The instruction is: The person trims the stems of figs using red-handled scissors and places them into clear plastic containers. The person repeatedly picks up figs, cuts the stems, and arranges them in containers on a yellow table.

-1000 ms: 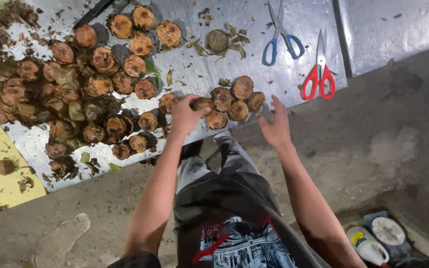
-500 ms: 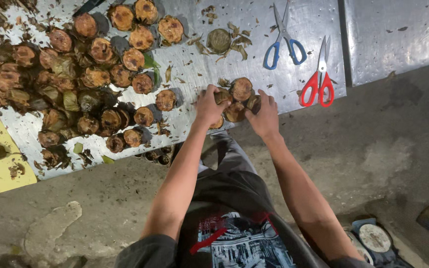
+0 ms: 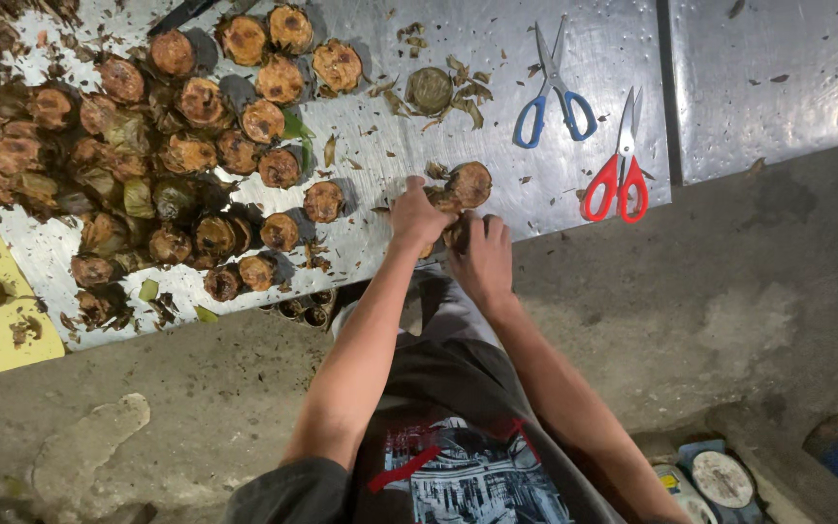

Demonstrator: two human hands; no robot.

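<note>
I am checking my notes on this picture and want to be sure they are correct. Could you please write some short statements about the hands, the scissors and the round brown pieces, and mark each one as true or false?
1. Both hands, the left hand and the right hand, are on the small cluster of brown pieces at the edge of the metal sheet. True.
2. The red-handled scissors are held in the right hand. False: they lie on the sheet, untouched.
3. The blue-handled scissors lie to the left of the red-handled pair in the picture. True.
4. The big heap of brown pieces lies to the right of the scissors. False: it lies to the left of the hands.
</note>
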